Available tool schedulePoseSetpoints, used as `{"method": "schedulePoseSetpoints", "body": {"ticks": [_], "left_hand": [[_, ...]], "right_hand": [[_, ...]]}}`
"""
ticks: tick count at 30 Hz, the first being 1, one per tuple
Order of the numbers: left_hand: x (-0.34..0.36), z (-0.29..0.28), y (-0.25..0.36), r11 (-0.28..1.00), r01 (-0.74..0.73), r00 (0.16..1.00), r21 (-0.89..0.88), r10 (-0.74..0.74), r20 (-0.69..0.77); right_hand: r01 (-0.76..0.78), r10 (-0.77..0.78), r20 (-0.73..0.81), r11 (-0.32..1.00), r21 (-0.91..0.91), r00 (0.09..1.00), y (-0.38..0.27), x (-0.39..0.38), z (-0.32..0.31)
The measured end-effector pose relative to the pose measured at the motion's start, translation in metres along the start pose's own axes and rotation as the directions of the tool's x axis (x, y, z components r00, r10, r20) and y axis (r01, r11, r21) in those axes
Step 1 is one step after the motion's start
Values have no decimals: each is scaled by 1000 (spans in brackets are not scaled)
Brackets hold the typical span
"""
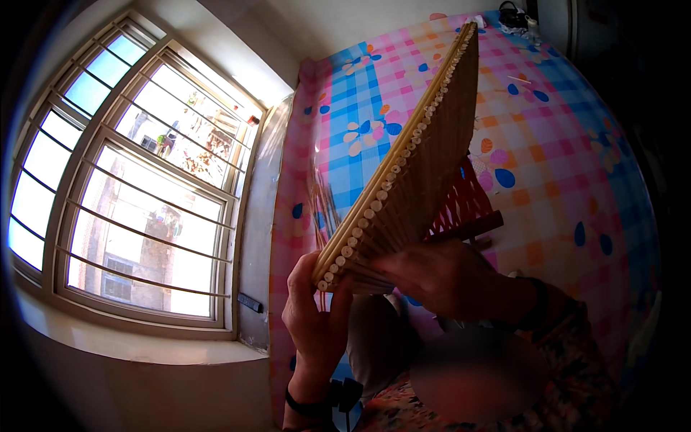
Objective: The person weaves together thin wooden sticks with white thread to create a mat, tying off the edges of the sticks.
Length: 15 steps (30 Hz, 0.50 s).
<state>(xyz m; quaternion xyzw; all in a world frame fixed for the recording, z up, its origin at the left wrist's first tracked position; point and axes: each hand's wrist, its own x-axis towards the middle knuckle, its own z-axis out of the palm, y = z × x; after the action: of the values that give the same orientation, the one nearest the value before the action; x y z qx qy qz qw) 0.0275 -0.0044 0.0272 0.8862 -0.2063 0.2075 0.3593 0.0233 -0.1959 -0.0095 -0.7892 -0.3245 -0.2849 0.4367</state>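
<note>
A stiff panel of slim tan rods (439, 137) stands tilted in front of me, leaning up and to the right. Pale round rod ends line its left edge, beside a yellowish strip. My left hand (313, 317) is closed on the panel's lower corner, thumb on the near side. Lower on the shaded face, my right hand (446, 273) grips the panel; its fingers are bunched together, and the dim light hides its fingertips in part. Behind the panel shows a red lattice-like piece (461, 201) with a dark red rod (468, 227) across it, partly hidden.
A checked, flowered sheet (554, 173) spreads beneath everything. Thin loose sticks (324, 201) lie left of the panel. A barred window (144, 209) is on the left, with a small dark oblong object (250, 303) on its ledge. Black items (515, 16) sit at the far right corner.
</note>
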Motion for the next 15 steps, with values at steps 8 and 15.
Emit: {"method": "schedulePoseSetpoints", "body": {"ticks": [8, 15], "left_hand": [[-6, -2, 5, 991, -108, 994, 78, 106, 39], [-20, 0, 17, 965, -246, 967, 94, 239, 83]], "right_hand": [[-41, 42, 24, 999, -22, 999, -11, -4, -8], [-100, 107, 96, 992, -75, 990, -19, -26, -21]]}}
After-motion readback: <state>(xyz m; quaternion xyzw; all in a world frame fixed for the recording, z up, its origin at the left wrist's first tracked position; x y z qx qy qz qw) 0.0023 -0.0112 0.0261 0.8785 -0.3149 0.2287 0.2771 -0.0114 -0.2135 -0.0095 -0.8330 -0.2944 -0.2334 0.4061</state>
